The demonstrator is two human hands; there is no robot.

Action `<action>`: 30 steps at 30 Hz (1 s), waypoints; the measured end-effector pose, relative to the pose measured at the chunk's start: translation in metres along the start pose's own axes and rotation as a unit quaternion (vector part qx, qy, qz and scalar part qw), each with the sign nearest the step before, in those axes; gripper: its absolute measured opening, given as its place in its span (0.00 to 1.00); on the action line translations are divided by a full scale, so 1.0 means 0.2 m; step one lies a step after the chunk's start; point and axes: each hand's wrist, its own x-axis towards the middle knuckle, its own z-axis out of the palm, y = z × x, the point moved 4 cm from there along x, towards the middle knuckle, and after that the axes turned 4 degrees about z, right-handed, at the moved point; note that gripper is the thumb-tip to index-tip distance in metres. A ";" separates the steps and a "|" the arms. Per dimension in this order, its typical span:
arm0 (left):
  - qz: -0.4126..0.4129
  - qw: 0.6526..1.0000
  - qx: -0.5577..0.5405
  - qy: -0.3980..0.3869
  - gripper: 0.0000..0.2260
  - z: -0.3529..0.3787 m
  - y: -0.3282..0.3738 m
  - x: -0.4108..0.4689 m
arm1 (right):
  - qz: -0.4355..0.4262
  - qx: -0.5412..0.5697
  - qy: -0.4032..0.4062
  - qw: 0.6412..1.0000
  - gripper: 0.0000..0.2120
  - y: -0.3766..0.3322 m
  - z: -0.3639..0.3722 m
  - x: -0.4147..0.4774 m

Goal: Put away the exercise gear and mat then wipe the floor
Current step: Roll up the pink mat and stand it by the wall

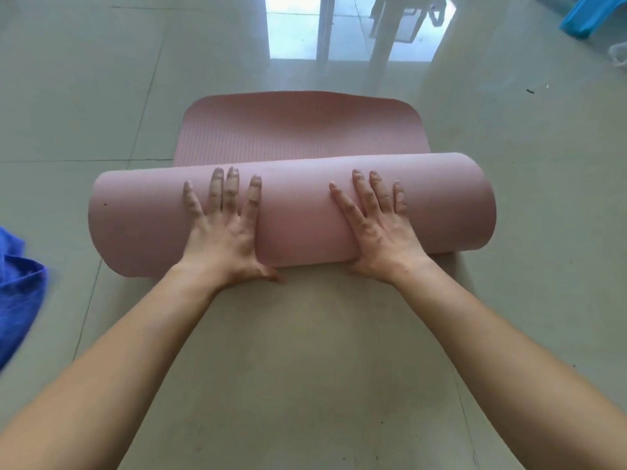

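A pink exercise mat [298, 218] lies on the tiled floor, most of it rolled into a thick roll across the middle of the view. A short flat stretch of it reaches away from me beyond the roll. My left hand [224, 228] rests flat on the left half of the roll with the fingers spread. On the right half, my right hand [376, 228] presses down the same way, palm down and fingers apart. Neither hand grips the mat. The roll's left end sits looser and wider than its right end.
A blue cloth [17, 290] lies on the floor at the left edge. A blue plastic object [590, 18] sits at the top right, with a white bag [619, 59] beside it. A bright doorway with a glass door frame [325, 25] stands straight ahead.
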 end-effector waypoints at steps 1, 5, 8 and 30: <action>-0.002 1.000 0.025 -0.001 0.66 0.02 0.01 0.01 | 0.006 -0.002 0.014 1.000 0.67 0.00 0.02 0.01; -0.007 1.000 0.017 0.018 0.57 0.01 0.01 0.02 | 0.003 -0.002 0.019 1.000 0.62 -0.02 0.00 0.02; 0.014 1.000 0.002 0.003 0.49 -0.10 0.00 0.02 | 0.009 0.009 0.012 1.000 0.63 -0.03 -0.08 -0.02; -0.068 0.995 -0.070 0.002 0.41 -0.03 -0.04 -0.12 | 0.175 0.234 0.143 0.946 0.39 -0.01 -0.08 0.00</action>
